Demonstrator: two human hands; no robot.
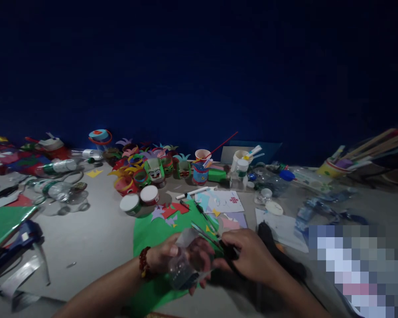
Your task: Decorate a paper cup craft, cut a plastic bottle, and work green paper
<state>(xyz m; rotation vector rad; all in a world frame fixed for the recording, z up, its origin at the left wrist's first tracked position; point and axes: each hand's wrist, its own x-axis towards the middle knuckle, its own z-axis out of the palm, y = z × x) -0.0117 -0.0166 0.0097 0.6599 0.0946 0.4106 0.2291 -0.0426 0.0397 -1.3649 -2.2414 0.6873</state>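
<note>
My left hand (167, 256), with a beaded bracelet at the wrist, is wrapped round a clear plastic bottle piece (184, 271) with a cut, open rim. My right hand (245, 249) grips a pair of scissors (215, 240) by the dark handles. Their blades are apart and point up and left, close to the bottle piece's rim; blur hides whether they touch it. Below both hands lies a sheet of green paper (149, 269). Red paper scraps (175, 210) and a black pen (200, 207) are just beyond my hands.
Decorated paper cups (155, 172) stand along the back, with two white-lidded tubs (130, 203) before them. Plastic bottles (58, 190) and a blue glue gun (23, 236) lie at left. A drawn-on white sheet (223, 201) is behind the scissors. A cup of sticks (333, 168) stands far right.
</note>
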